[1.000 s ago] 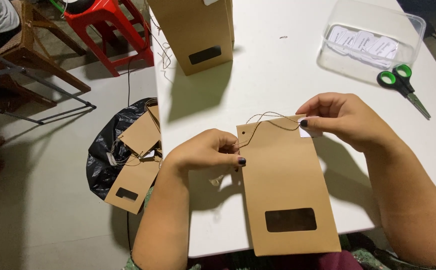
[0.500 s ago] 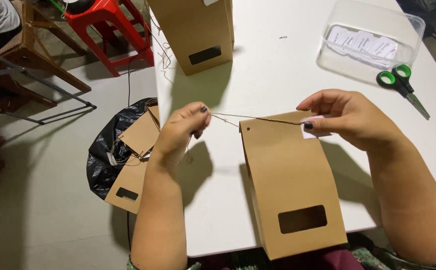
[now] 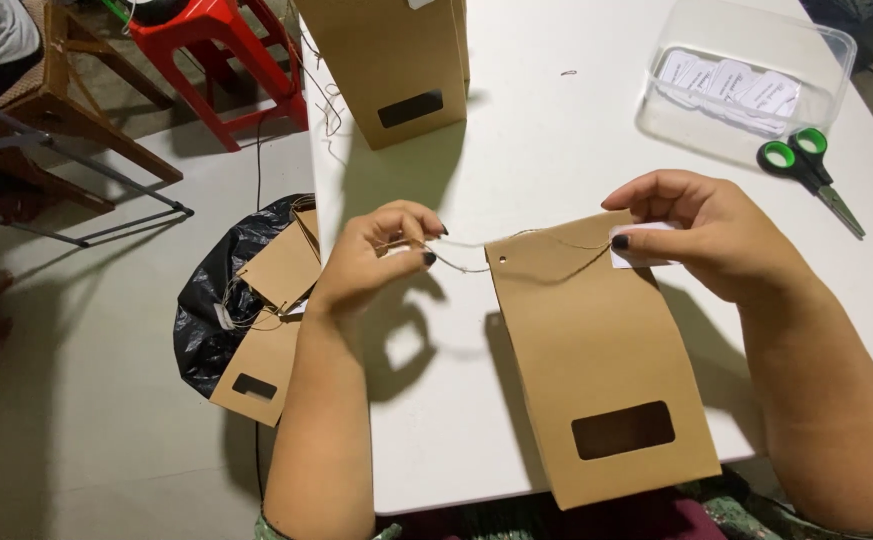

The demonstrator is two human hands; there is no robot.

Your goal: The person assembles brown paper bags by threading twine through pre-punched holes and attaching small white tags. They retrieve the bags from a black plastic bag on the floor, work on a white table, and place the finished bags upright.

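On floor at left: black plastic bag (image 3: 218, 300) holding flat brown paper bags (image 3: 278, 268). Left hand (image 3: 376, 258) above white table (image 3: 516, 150) edge, fingers pinched shut on thin twine (image 3: 466, 268). Twine runs through hole at top corner of brown window bag (image 3: 596, 360), lying flat near table's front edge. Right hand (image 3: 716, 235) pinches small white tag (image 3: 636, 247) against bag's top edge. Beyond: clear plastic tub (image 3: 746, 90), green-handled scissors (image 3: 808, 170).

Two hands show: the left hand (image 3: 381, 255) at nine o'clock and the right hand (image 3: 711, 240) at three. On the counter (image 3: 556, 150) lie one flat brown paper bag (image 3: 596, 370), one stack of bags (image 3: 391, 60) at twelve, one clear plastic tub (image 3: 746, 90) and one pair of green-handled scissors (image 3: 806, 165). At nine o'clock, one black rubbish sack (image 3: 211, 310) holds about three bags.
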